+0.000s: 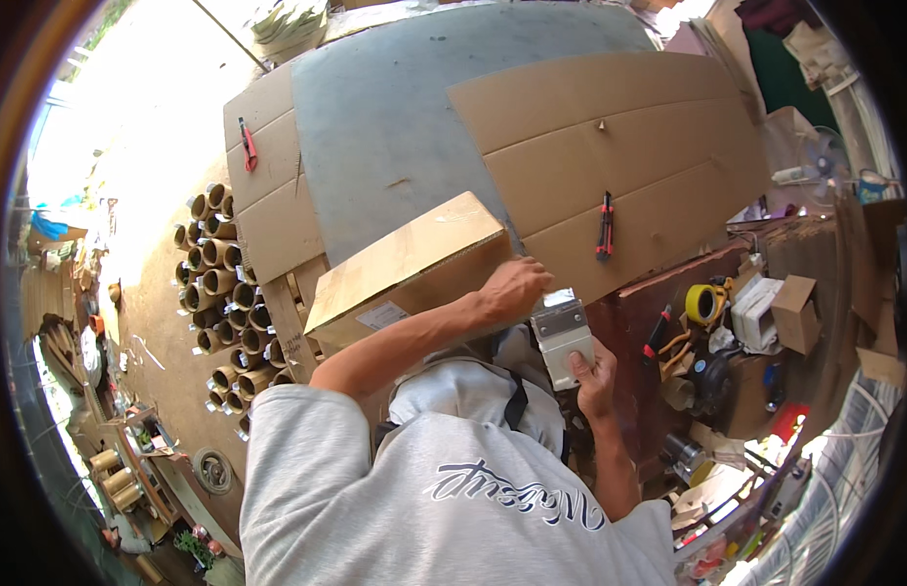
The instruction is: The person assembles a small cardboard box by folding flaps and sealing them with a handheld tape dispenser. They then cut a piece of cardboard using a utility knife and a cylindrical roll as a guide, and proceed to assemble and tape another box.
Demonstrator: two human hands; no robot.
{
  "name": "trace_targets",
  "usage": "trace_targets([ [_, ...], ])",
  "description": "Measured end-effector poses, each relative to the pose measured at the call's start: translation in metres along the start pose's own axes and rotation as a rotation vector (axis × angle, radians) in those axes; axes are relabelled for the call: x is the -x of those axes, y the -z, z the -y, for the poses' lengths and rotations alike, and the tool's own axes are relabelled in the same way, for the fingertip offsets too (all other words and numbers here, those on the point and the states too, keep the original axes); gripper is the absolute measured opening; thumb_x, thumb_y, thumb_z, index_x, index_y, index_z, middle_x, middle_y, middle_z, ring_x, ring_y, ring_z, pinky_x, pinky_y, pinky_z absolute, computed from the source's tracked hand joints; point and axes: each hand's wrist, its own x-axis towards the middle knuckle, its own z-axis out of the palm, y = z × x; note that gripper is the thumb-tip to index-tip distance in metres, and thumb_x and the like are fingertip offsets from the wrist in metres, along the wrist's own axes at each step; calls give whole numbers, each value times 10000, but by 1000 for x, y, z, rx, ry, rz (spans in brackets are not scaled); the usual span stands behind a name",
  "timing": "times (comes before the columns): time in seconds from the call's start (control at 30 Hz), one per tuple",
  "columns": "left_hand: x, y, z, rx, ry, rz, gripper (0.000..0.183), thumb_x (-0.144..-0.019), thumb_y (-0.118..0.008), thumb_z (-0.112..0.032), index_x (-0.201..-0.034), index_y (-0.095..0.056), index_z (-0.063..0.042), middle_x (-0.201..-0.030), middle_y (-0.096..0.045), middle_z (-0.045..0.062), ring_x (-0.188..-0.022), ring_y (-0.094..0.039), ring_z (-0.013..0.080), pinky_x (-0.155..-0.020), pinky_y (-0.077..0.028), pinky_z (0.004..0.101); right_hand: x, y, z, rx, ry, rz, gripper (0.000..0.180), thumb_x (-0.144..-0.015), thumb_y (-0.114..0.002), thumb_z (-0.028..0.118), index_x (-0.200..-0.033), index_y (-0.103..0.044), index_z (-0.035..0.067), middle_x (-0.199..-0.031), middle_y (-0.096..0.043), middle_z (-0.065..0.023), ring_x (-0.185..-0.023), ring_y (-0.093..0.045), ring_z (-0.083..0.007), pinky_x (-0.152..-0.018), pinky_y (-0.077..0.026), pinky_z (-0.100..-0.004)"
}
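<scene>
My right hand [596,373] grips a white boxy hand tool [565,348] from the side, thumb across its face. A metal plate with two screws or rivets crosses the tool's upper part, and its top end shines silver. My left hand [517,284] reaches across my body with the fingers curled, just above and left of that shiny end. Whether the fingers pinch something thin is too small to tell. Beneath my left forearm lies a closed cardboard box [406,264] with a white printed label [382,315] on its side.
Flat cardboard sheets [614,154] lie on a grey board [387,146]. One red utility knife [605,227] rests on the right sheet, another red knife [247,146] on the left one. Cardboard tubes [219,282] stand left; yellow tape [701,302] and pliers [675,359] lie right.
</scene>
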Motion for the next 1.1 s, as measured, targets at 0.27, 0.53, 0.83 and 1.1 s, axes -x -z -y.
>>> trace_targets([
  [0.27, 39, 87, -57, 1733, 641, -138, 307, -1049, -675, -240, -1216, -727, 13, -1031, -759, 49, -955, -686, 139, -904, -552, 313, -14, -1, 20, 174, 122, 195, 418, -980, -743, 370, -1027, -670, -39, -838, -675, -33, -775, -570, -73, -661, -468, -259],
  [0.53, 45, 95, -64, 1169, 657, -228, 162, -978, -751, -138, -889, -747, -2, -789, -706, -14, -716, -603, 51, -641, -512, 248, -31, -5, 9, 198, 47, 261, 418, -979, -738, 368, -1057, -691, -40, -841, -690, -35, -764, -588, -88, -663, -484, -277],
  [0.83, 16, 126, 30, 582, 772, -374, 199, -945, -784, -185, -916, -767, 12, -751, -652, -16, -722, -544, 79, -664, -473, 292, -74, -40, -26, 30, -155, 212, 376, -1021, -682, 358, -989, -713, -15, -813, -656, -3, -735, -548, -76, -645, -454, -272],
  [1.1, 19, 121, 83, 440, 707, -359, 246, -917, -774, -204, -963, -769, 38, -827, -722, 126, -761, -638, 189, -716, -525, 364, -102, -53, -43, 68, -232, 208, 410, -1018, -670, 389, -966, -718, -14, -782, -640, 8, -710, -538, -78, -630, -443, -269],
])
